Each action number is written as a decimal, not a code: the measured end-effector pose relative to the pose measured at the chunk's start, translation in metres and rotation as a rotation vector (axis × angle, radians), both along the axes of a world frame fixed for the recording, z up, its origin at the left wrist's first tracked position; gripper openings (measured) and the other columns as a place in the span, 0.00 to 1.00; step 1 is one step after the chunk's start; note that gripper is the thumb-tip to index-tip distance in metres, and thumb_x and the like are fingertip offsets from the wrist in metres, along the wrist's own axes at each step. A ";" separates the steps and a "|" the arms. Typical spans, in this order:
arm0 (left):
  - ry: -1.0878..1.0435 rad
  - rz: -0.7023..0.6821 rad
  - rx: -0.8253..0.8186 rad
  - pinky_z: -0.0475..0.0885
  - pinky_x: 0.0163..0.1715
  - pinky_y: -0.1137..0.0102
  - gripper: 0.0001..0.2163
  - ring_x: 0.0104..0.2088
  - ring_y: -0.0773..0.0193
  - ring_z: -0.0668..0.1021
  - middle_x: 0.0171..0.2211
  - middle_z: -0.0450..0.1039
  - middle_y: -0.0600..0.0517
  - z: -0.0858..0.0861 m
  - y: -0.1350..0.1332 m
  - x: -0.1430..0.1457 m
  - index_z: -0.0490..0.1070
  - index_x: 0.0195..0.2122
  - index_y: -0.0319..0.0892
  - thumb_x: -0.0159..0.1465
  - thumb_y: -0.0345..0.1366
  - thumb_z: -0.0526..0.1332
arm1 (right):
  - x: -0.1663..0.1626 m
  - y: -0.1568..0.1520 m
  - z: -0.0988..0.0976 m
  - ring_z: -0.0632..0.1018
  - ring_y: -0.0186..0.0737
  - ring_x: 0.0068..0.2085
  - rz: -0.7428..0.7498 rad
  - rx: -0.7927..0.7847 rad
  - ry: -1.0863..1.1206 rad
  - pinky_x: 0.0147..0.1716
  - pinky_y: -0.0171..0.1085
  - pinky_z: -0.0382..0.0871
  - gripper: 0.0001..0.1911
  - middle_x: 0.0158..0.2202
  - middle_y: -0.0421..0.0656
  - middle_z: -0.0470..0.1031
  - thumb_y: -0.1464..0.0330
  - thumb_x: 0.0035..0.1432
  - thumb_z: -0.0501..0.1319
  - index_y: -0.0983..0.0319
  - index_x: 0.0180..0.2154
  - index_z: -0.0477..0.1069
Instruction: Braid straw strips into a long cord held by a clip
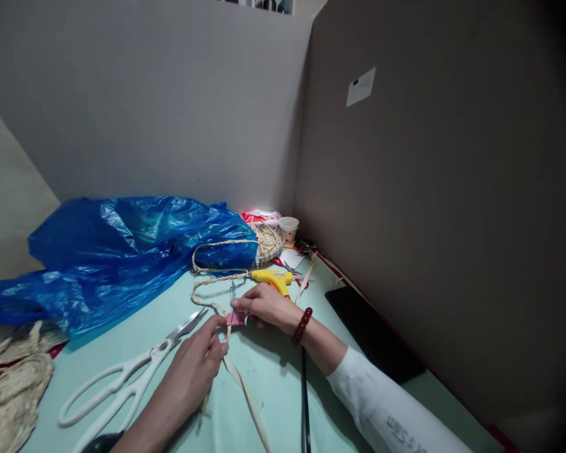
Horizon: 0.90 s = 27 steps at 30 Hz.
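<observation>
My left hand (195, 365) and my right hand (264, 306) meet over a small pink binder clip (234, 319) on the pale green table (273, 384). Fingers of both hands are closed round the clip, which is clamped on a braided straw cord (207, 280). The cord loops away toward the back of the table. Flat straw strips (248, 396) trail from the clip toward me. My right wrist wears a dark red bead bracelet (302, 325). Large white-handled scissors (122, 384) lie just left of my left hand.
A yellow glue gun (271, 277) lies behind my right hand. A crumpled blue plastic bag (117, 251) fills the left back. A woven straw disc (268, 242), a paper cup (288, 228), straw bundles (9, 390) at left, and a black slab (372, 333) at right stand near grey partitions.
</observation>
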<state>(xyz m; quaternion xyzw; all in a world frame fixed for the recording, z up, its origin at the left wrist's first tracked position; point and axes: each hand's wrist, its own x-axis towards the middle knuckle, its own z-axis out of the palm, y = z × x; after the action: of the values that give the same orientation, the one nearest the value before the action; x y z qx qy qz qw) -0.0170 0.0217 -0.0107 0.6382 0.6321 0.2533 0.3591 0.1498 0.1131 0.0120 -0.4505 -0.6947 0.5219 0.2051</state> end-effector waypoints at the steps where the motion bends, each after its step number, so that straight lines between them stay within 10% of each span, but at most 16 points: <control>1: -0.001 -0.001 -0.003 0.56 0.27 0.67 0.17 0.25 0.58 0.65 0.20 0.58 0.61 0.001 0.001 0.000 0.60 0.51 0.42 0.62 0.41 0.50 | -0.001 0.002 -0.001 0.65 0.28 0.18 -0.001 -0.020 0.007 0.19 0.30 0.56 0.18 0.18 0.38 0.67 0.57 0.55 0.63 0.65 0.23 0.73; 15: -0.011 -0.015 0.002 0.56 0.25 0.69 0.15 0.22 0.60 0.66 0.16 0.61 0.62 0.008 0.011 -0.002 0.62 0.49 0.44 0.61 0.39 0.53 | -0.007 -0.001 -0.008 0.61 0.26 0.20 -0.022 -0.195 0.303 0.18 0.30 0.45 0.14 0.18 0.37 0.67 0.63 0.50 0.68 0.67 0.22 0.72; 27: -0.222 -0.006 -0.062 0.54 0.21 0.72 0.22 0.18 0.67 0.62 0.15 0.63 0.63 0.003 0.021 -0.002 0.59 0.51 0.40 0.57 0.42 0.57 | -0.017 -0.004 -0.011 0.66 0.28 0.22 -0.116 -0.060 0.331 0.22 0.29 0.56 0.10 0.21 0.40 0.73 0.67 0.51 0.66 0.67 0.22 0.74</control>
<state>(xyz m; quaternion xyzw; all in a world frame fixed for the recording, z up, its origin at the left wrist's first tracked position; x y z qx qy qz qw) -0.0190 0.0425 -0.0074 0.5968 0.5939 0.3017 0.4473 0.1324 0.1089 0.0012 -0.4035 -0.6084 0.5969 0.3327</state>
